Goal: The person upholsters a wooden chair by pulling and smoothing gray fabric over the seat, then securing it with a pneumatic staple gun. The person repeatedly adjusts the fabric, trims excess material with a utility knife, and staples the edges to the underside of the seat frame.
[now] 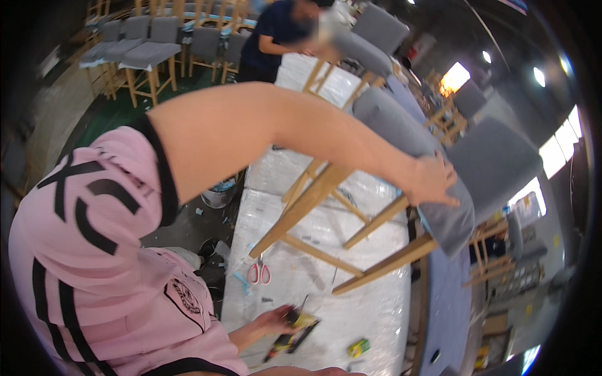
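Chair (401, 182), grey-padded with pale wooden legs, lies tipped on the plastic-covered worktop (351, 313); its seat looks already upholstered, so work underneath probably remains. Left hand (433, 182) presses flat and open on the seat; right hand (276, 321) grips a yellow-black tool (295, 332). Red scissors (259, 272) lie nearby; finished chairs fill the workshop.

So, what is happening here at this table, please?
A person in a pink shirt works at a table covered with plastic sheet. Their left hand presses on the grey padded seat of a wooden-legged chair lying tipped on the table. Their right hand grips a yellow and black tool low on the table. Pink-handled scissors lie nearby. Farther back, another person handles a similar chair.
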`<act>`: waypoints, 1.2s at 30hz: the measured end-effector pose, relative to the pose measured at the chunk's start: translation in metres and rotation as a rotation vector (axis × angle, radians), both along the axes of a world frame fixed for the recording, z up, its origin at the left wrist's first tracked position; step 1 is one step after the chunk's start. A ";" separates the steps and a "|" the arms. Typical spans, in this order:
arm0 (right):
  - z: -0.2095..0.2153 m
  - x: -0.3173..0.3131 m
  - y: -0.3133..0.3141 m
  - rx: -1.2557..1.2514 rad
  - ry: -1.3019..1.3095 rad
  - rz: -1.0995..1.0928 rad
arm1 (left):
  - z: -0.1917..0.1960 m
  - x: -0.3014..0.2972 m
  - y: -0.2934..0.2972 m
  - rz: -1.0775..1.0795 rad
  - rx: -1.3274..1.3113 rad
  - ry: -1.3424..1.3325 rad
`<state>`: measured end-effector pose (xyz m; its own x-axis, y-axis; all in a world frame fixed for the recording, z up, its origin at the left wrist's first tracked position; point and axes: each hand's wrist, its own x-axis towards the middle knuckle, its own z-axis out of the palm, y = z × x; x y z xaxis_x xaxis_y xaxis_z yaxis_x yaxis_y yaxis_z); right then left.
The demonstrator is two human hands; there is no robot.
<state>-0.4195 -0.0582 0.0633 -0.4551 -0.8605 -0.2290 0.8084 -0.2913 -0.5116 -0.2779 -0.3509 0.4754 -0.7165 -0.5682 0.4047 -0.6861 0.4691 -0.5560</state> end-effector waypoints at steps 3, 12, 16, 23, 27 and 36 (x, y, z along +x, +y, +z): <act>0.016 -0.007 -0.065 -0.086 0.239 -0.056 | 0.001 -0.008 0.005 -0.024 -0.027 -0.010; 0.188 0.005 -0.193 -0.400 1.326 -0.232 | -0.009 -0.012 0.023 0.019 -0.093 -0.052; 0.198 0.002 -0.206 -0.455 1.346 -0.111 | -0.008 -0.014 0.032 0.042 -0.089 -0.066; 0.212 -0.004 -0.198 -0.552 1.318 -0.026 | -0.013 -0.016 0.046 0.061 -0.123 -0.084; 0.217 -0.012 -0.192 -0.613 1.280 -0.005 | -0.012 -0.017 0.052 0.071 -0.128 -0.100; 0.093 -0.004 -0.087 -0.147 0.738 0.056 | -0.046 -0.032 0.078 -0.002 -0.268 0.017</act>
<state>-0.4237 -0.1449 0.1562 -0.4001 -0.8852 0.2375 0.2861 -0.3668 -0.8852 -0.3094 -0.2728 0.4298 -0.7092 -0.4380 0.5524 -0.6957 0.3083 -0.6488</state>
